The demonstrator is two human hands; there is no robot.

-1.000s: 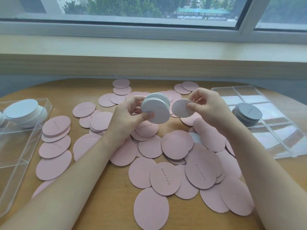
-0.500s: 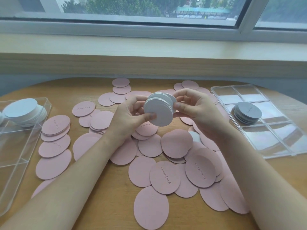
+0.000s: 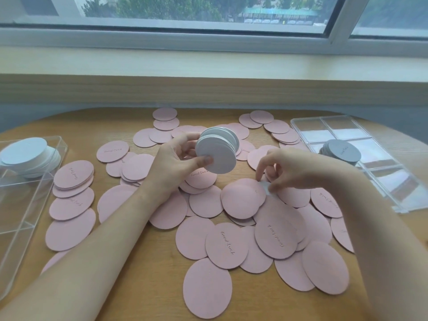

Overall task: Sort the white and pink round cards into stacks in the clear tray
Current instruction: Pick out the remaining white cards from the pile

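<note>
My left hand [image 3: 177, 162] holds a stack of white round cards [image 3: 218, 154] upright above the middle of the table. My right hand [image 3: 291, 171] is down on the pile, thumb and fingers pinching the edge of a white card [image 3: 265, 189] that lies half buried among pink cards [image 3: 243, 198]. Many pink round cards, some printed "Good Luck", cover the wooden table [image 3: 111, 262]. A clear tray [image 3: 20, 205] at the left holds a stack of white cards [image 3: 27, 156]. A second clear tray [image 3: 379, 181] at the right holds a greyish stack of cards [image 3: 342, 152].
A window sill and wall run along the far side of the table. The left tray reaches past the table's near left edge. Bare wood shows at the front between my forearms and at the far left corner.
My right hand left the stack in my left hand and dropped down right to the pile, where it now pinches a white card. The left hand kept the stack in place.
</note>
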